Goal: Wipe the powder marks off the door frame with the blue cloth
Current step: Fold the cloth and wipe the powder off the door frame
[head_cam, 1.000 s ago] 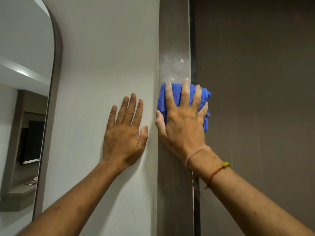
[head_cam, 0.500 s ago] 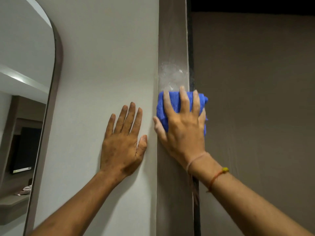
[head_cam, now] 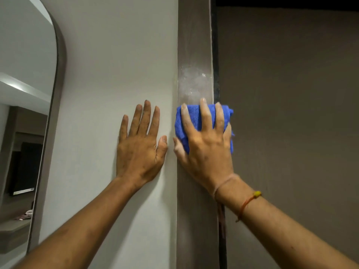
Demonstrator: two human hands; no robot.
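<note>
A brown door frame (head_cam: 194,35) runs vertically through the middle of the view. White powder marks (head_cam: 194,84) smear it just above my right hand. My right hand (head_cam: 206,144) presses a folded blue cloth (head_cam: 194,117) flat against the frame, fingers spread over the cloth. My left hand (head_cam: 140,144) lies flat and open on the white wall (head_cam: 116,55) left of the frame, holding nothing.
A brown door (head_cam: 291,113) fills the right side, with a dark gap beside the frame. An arched mirror (head_cam: 25,113) with a grey rim hangs on the wall at far left and reflects a room.
My right hand and the cloth have slid slightly down the frame, and more of the powder patch shows above the fingers. My left hand has stayed flat on the wall.
</note>
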